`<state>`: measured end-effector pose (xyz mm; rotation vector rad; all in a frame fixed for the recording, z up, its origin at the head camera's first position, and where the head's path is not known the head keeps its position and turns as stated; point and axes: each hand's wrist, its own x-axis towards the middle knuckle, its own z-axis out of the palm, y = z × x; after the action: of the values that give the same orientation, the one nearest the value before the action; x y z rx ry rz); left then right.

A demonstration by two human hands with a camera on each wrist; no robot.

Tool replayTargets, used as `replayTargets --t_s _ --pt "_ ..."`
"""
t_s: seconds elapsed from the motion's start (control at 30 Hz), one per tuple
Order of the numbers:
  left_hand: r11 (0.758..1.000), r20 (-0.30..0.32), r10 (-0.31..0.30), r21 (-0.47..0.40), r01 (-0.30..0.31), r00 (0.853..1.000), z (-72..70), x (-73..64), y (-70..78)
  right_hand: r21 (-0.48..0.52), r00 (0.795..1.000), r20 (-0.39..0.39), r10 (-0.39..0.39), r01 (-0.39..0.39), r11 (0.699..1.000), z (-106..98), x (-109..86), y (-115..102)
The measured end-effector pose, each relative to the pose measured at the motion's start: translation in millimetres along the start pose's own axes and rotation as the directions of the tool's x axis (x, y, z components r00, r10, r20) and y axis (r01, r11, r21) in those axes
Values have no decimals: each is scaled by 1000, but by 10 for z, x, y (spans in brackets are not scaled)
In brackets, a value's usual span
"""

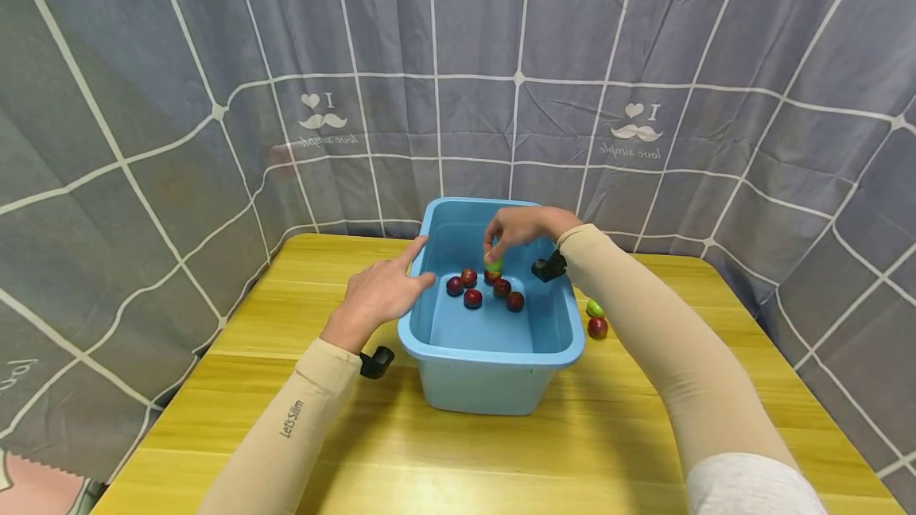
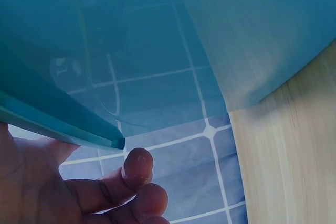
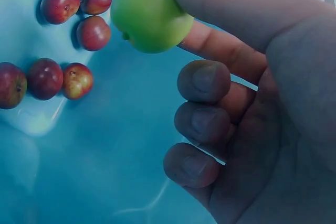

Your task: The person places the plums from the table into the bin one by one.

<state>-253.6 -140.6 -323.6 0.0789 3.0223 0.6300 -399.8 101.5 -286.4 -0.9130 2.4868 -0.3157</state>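
Between thumb and forefinger, my right hand (image 1: pixel 517 227) pinches a round, smooth green fruit (image 3: pixel 151 14) with a small stem nub. The other fingers of that hand curl loosely below. Hand and fruit are inside the light blue plastic tub (image 1: pixel 494 358), above several red plums (image 3: pixel 45 78) on its floor. My left hand (image 1: pixel 382 288) rests at the tub's left rim, forefinger along the edge and thumb reaching over it. In the left wrist view its other fingers (image 2: pixel 152 203) hang slightly bent beside the tub's outer wall, apart from it.
Right of the tub, another green fruit (image 1: pixel 595 308) and a red plum (image 1: pixel 597 328) lie on the wooden table (image 1: pixel 458 467), close under the right forearm. A grey curtain (image 1: pixel 472 46) with white grid lines hangs behind the table and along both sides.
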Motion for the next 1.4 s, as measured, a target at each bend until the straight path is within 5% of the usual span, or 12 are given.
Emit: replayTargets --t_s 0.43,0.83,1.1,1.4 --pt "1000 1 -11 19 11 1000 -7 13 19 31 998 38 51 -52 998 -9 29 43" --pt "1000 -10 -17 20 17 1000 10 69 53 85 998 -18 -53 54 995 -152 -203 59" --pt "1000 -18 -3 17 3 1000 41 76 9 73 987 -122 -104 113 991 -168 -447 86" --pt "1000 -23 22 2 -22 999 72 52 -86 189 956 -288 -57 115 975 -35 -758 212"
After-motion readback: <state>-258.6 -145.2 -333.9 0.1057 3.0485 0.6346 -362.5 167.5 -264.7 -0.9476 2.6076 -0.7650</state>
